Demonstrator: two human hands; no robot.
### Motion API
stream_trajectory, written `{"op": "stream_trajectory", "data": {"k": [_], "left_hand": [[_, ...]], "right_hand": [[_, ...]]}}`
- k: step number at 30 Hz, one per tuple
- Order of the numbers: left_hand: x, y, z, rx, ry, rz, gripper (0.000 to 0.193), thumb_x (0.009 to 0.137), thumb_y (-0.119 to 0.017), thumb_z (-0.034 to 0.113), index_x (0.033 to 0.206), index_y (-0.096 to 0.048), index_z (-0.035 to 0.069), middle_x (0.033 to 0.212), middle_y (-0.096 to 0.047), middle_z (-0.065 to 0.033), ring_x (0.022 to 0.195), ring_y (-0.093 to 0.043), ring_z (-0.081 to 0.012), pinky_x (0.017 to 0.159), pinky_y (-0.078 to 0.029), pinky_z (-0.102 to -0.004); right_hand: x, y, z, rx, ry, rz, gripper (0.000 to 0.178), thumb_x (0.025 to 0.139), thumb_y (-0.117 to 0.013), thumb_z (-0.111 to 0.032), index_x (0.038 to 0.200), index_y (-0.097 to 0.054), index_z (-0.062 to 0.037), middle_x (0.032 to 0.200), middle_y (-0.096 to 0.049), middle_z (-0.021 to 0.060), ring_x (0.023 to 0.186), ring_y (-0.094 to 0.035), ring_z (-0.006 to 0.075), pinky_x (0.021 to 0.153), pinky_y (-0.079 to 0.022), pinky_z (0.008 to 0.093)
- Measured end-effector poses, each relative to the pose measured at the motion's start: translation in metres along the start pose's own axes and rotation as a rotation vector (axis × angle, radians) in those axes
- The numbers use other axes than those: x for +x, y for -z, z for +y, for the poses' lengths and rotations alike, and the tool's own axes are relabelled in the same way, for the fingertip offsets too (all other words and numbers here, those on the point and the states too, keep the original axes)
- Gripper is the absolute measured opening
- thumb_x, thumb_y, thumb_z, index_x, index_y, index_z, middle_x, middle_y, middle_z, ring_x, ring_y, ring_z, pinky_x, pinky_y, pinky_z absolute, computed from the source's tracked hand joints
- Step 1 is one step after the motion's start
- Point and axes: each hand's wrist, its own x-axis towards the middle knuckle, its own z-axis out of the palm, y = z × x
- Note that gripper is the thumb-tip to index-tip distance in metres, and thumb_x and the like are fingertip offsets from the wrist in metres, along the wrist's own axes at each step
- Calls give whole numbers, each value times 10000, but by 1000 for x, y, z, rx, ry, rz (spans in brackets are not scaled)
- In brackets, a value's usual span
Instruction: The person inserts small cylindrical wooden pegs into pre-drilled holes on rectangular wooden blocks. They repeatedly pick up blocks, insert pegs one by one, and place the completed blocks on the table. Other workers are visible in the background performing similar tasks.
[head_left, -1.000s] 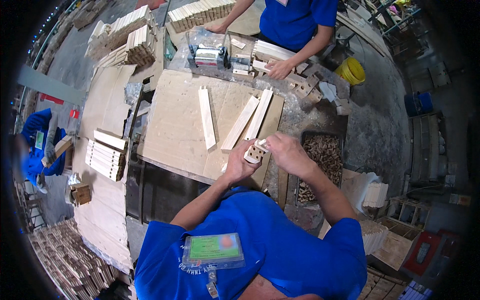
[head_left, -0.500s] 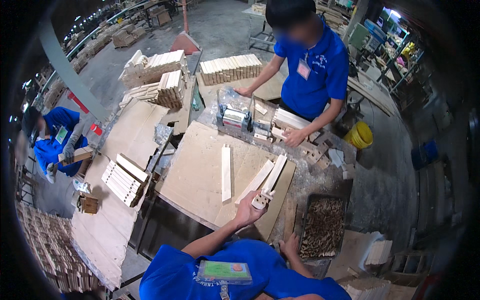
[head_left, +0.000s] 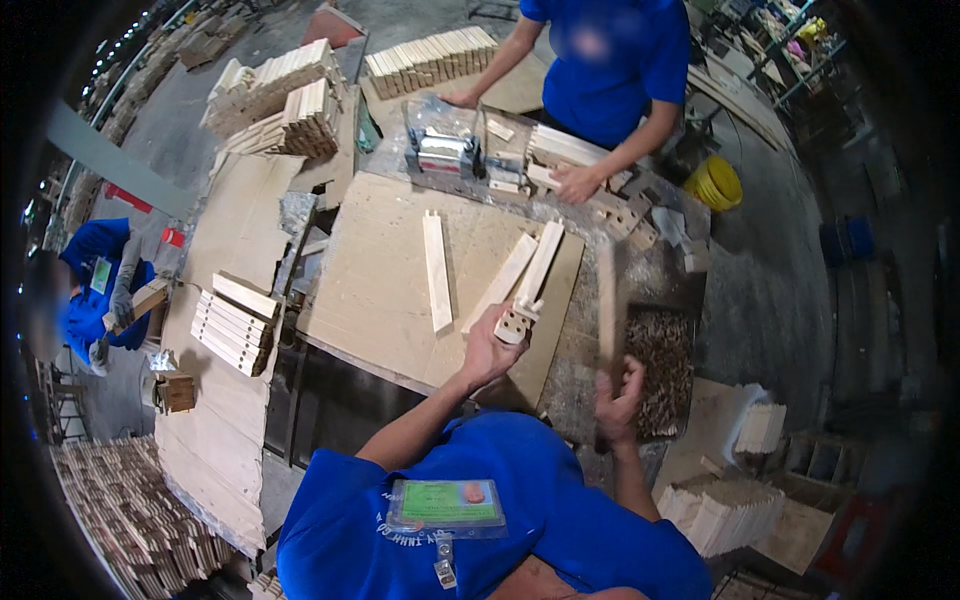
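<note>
Left hand (head_left: 487, 350) grips drilled pale wood slat (head_left: 530, 285)

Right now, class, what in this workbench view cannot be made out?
- Head view: the tool in the right hand is motion-blurred; its kind is unclear.
- The small wooden piece in the left hand: fingers cover its lower end.
- The box of small brown parts: pieces too small to identify.

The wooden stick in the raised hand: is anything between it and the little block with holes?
Nothing visible. The stick in the right hand stands apart from the block held by the left hand, with open air between.
</note>
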Motion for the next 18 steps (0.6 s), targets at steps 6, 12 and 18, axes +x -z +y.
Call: {"op": "stream_trajectory", "data": {"k": [6,12,18], "left_hand": [[0,-2,12,-10,46,-52,583,817,-850,141,1359,-666,34,1141,-725,-146,1051,-723,-275,932,-566,-364],[0,1,14,34,-51,-28,561,821,-862,134,1335,-668,19,1118,-725,-126,1018,-724,-245,909,-565,-331],[-9,-4,2,-55,-13,21,506,846,-830,204,1315,-683,83,1131,-709,-178,1048,-712,-369,917,-568,-441]], "right_hand": [[-1,19,-41,-425,260,-245,662,1063,-663,-271,1621,-386,-46,1150,-715,176,897,-731,257,796,-588,402],[19,34,-98,-238,113,-298,675,1037,-682,-232,1627,-414,-42,1173,-750,242,1038,-773,292,890,-592,417],[1,14,-69,-442,30,-476,742,1002,-703,-237,1626,-388,11,1346,-671,342,1224,-696,472,1027,-549,468]]}}
